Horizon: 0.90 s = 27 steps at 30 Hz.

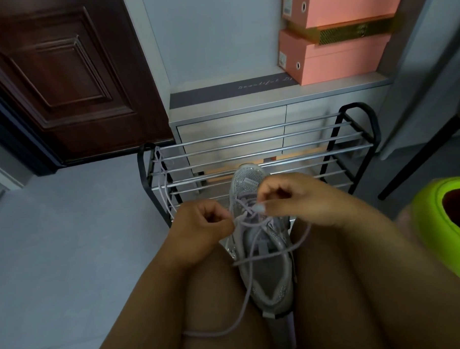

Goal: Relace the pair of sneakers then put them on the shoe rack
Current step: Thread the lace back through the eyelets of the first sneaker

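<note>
The grey floor (55, 248) to the left lies open as far as the dark wooden door (69, 75). Straight ahead the black-framed shoe rack with chrome bars (262, 149) blocks the way, and a second lilac lace (164, 185) hangs over its left end. A grey mesh sneaker (264, 252) is wedged between the bare knees, filling that gap, and its lilac lace (255, 292) loops across the opening. To the right a lime-green plastic tub (444, 223) crowds close beside the right forearm. Pink cardboard shoe boxes (333, 38) fill the right of the grey cabinet top (220, 94).
</note>
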{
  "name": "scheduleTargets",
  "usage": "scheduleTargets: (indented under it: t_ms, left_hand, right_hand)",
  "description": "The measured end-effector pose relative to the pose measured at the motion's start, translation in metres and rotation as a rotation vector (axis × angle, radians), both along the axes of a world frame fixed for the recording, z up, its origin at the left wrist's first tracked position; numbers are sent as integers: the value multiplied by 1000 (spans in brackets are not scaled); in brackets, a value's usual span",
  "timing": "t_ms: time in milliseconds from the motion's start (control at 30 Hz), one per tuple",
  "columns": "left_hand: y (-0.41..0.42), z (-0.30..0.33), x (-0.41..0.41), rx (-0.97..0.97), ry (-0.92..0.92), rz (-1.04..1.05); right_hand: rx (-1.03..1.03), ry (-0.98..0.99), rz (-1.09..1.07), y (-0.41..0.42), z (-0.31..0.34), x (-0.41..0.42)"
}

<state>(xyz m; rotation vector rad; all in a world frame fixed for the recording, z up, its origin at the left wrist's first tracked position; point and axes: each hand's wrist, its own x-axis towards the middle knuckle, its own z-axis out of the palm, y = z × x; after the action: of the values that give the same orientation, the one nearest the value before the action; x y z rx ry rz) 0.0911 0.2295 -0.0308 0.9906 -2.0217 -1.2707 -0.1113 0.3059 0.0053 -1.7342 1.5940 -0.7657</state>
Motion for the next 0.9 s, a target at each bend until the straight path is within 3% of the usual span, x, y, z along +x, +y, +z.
scheduleTargets:
  t_ms: [167, 233, 400, 467, 533, 733, 900]
  left_hand:
    - [-1, 0, 0, -5, -3, -28]
    - [0, 0, 0, 1, 6, -28]
    - [-1, 2, 1, 43, 28, -25]
    - [0, 2, 0, 53, 23, -38]
    - [1, 2, -1, 38, 14, -38]
    - [0, 1, 0, 28, 35, -27]
    - [1, 1, 0, 18, 46, -42]
  right_hand:
    - [-98, 378, 62, -7, -6, 28]
    - [-110, 410, 90, -10, -9, 30]
    - [17, -182, 344, 5, 9, 5]
    - [85, -234, 459, 9, 13, 0]
    - [123, -159, 490, 8, 12, 3]
    - [77, -149, 192, 4, 7, -4]
    - [197, 190, 110, 4, 4, 10]
